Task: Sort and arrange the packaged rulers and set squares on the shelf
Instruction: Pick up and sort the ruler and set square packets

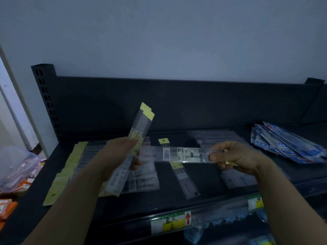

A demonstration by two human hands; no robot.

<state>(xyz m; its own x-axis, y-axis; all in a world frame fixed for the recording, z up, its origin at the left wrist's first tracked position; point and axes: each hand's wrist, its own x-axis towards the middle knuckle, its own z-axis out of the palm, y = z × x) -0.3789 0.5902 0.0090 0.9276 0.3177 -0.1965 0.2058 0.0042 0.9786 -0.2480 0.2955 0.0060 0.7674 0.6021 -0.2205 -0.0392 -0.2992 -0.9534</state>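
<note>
Rulers (187, 154) partly hidden by left hand (116, 154), right hand (237, 156).

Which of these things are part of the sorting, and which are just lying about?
Job: ruler bundle in left hand, single ruler in right hand, loose rulers on shelf, blue packets.
Lying about: orange packs, clear pouches, price label.

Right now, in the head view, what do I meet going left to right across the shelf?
yellow-topped packs → left hand gripping raised ruler packs → lone ruler pack lying flat → right hand pinching a clear ruler pack → blue packets
</note>
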